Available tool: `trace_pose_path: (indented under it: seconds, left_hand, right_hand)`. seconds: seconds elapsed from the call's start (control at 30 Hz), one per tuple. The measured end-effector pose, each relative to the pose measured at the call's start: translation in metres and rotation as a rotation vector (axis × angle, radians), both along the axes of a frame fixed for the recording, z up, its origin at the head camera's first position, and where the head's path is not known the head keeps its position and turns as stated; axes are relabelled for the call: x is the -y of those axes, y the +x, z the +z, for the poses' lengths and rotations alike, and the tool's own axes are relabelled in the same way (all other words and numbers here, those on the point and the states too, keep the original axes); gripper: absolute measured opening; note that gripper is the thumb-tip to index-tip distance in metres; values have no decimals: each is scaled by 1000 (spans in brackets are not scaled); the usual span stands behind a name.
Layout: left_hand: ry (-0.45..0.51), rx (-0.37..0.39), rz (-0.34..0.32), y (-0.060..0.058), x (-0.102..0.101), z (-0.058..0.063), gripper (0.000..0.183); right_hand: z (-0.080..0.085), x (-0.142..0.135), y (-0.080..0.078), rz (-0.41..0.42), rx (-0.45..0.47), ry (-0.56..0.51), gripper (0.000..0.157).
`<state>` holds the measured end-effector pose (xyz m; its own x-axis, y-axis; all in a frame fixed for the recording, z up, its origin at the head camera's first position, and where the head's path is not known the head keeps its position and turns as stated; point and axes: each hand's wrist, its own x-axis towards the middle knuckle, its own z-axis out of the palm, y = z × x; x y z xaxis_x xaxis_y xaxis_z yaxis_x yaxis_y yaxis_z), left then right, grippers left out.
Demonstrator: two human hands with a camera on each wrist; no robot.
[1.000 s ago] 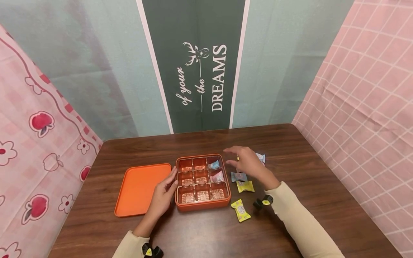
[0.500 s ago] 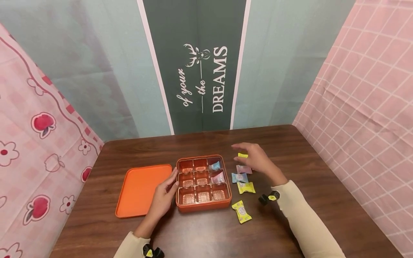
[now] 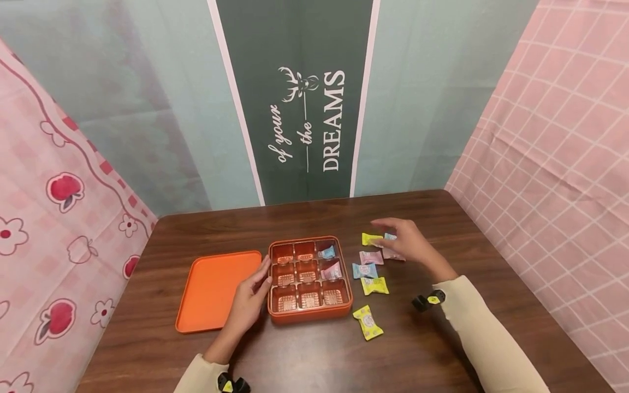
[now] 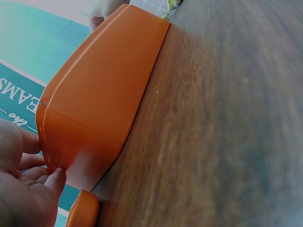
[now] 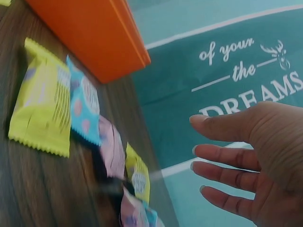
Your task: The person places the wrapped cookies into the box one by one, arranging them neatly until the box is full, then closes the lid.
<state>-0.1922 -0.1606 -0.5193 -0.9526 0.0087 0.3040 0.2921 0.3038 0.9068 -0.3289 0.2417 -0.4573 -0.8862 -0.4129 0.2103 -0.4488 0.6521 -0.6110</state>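
Observation:
An orange box (image 3: 310, 315) with a nine-compartment insert sits mid-table. One blue candy (image 3: 326, 252) lies in its back right compartment and one pink candy (image 3: 331, 271) in the compartment in front of it. My left hand (image 3: 248, 300) rests against the box's left side, fingertips at the wall in the left wrist view. Over the far end of the loose candies is my right hand (image 3: 410, 243), thumb and fingers spread with nothing between them. It partly covers a pink candy (image 3: 391, 254). Nearest its thumb lies a yellow candy (image 3: 371, 239).
Right of the box lie another pink candy (image 3: 371, 258), a blue candy (image 3: 364, 271) and a yellow candy (image 3: 375, 286). A separate yellow candy (image 3: 367, 323) is closer to the front. The flat orange lid (image 3: 211, 289) lies left of the box. Curtains surround the brown table (image 3: 304, 355).
My right hand has moved rightward, away from the box, uncovering yellow and pink candies on the table. The left hand and the box stay in place.

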Motion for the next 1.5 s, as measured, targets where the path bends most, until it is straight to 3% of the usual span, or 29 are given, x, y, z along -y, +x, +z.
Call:
trace_pose_path:
  seconds: [0.5, 1.07, 1.5]
  left_hand:
    - [-14, 14, 0, 3, 2, -3, 47]
    - [-5, -5, -12, 1, 1, -2, 46]
    - [15, -6, -16, 1, 0, -1, 46]
  right_hand:
    - [-23, -36, -5, 7, -55, -5, 44]
    - [-41, -63, -17, -87, 48, 92, 42]
    - [-48, -68, -19, -68, -23, 142, 36]
